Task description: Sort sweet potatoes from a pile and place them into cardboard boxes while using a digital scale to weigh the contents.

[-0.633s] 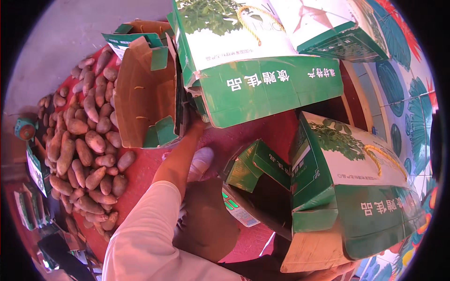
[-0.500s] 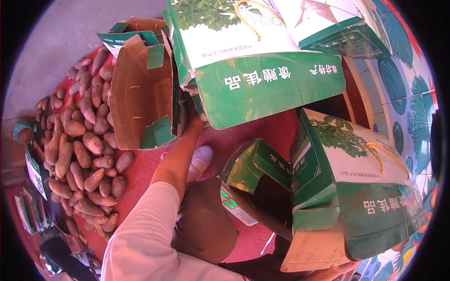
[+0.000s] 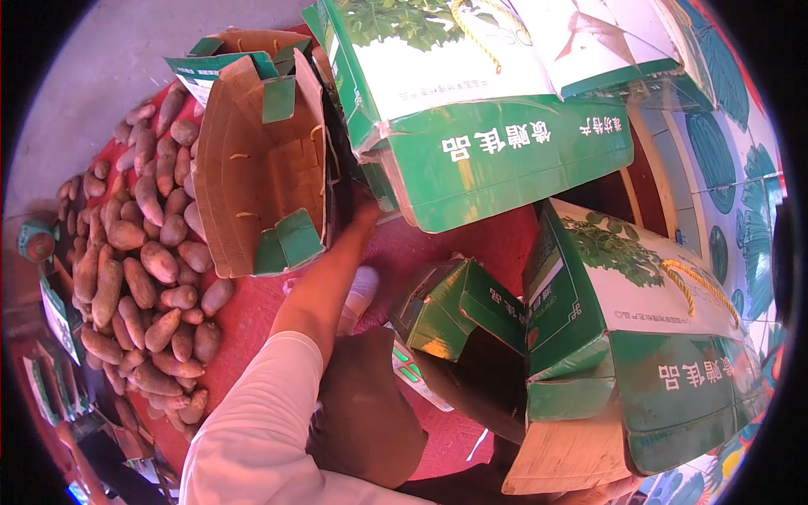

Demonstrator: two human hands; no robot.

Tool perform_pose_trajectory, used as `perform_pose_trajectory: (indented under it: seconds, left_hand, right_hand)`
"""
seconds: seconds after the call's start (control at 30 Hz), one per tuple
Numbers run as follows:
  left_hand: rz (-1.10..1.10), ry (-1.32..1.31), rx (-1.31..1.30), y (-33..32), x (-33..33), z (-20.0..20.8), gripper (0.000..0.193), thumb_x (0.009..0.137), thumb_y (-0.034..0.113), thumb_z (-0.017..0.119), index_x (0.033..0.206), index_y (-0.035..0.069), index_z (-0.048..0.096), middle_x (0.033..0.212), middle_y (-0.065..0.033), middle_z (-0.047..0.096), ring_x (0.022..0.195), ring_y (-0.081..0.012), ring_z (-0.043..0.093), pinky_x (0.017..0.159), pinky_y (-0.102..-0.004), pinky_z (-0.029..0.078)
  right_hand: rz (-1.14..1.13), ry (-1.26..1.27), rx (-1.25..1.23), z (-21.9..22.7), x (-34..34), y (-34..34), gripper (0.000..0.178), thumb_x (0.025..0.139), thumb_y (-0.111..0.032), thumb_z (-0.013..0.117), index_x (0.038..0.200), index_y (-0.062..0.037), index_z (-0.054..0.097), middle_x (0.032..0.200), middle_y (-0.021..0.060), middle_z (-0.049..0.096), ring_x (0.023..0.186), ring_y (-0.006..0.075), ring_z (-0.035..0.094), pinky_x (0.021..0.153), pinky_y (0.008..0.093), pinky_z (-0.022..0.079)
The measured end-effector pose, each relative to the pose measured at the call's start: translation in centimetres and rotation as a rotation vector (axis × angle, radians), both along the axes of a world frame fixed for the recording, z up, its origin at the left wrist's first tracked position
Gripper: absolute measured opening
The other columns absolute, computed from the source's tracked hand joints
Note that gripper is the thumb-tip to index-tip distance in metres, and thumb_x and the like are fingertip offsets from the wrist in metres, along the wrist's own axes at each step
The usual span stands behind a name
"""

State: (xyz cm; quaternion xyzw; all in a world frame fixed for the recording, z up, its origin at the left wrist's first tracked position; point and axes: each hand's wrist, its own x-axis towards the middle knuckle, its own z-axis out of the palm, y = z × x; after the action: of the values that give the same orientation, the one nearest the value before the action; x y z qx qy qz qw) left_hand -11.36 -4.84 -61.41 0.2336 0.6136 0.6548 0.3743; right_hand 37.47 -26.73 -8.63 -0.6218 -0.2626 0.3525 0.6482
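My left hand (image 3: 362,210) reaches between an open brown-lined cardboard box (image 3: 278,160) and a large green-and-white gift box (image 3: 505,181); its fingers are hidden behind the cardboard. The open box tilts toward me and shows its bare inside. My right hand (image 3: 602,491), mostly covered, grips the lower edge of another green-and-white cardboard box (image 3: 673,370) by its brown flap. That box has a yellow rope handle and a dark open side. To the left, a heap of reddish-brown sweet potatoes (image 3: 143,278) lies on a red cloth.
A smaller green box piece (image 3: 446,307) stands between my knee and the right box. Tiles with blue leaf patterns (image 3: 715,151) line the right side. More cartons (image 3: 55,387) and what looks like another person's arm (image 3: 76,454) are at lower left.
The upper gift box has shifted slightly right, while the open brown-lined box sits a little farther left. More of the other person's arm shows at lower left. My right hand stays at its box.
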Motion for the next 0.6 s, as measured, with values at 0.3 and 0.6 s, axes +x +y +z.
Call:
perform_pose_trajectory:
  seconds: [0.3,0.6]
  left_hand:
    - [-0.066,-0.021,-0.089,3.3,-1.1,4.2,0.066,0.078,0.016,0.065,0.134,0.003,0.032,0.127,-0.0121,0.047,0.113,-0.0219,0.049,0.088,-0.0352,0.045]
    - [-0.092,0.173,-0.298,-0.8,5.2,13.2,0.075,0.078,0.013,0.060,0.140,0.004,0.019,0.137,-0.0179,0.035,0.129,-0.0257,0.030,0.101,-0.0370,0.032]
  right_hand:
    - [-0.019,-0.062,0.020,-0.2,-1.2,2.0,0.058,0.076,-0.033,0.063,0.116,0.0054,0.048,0.116,0.0182,0.052,0.104,0.0312,0.049,0.090,0.0459,0.039]
    - [0.009,0.149,-0.022,0.2,2.7,0.2,0.062,0.072,-0.035,0.067,0.116,0.0043,0.048,0.116,0.0190,0.053,0.102,0.0327,0.051,0.089,0.0477,0.041]
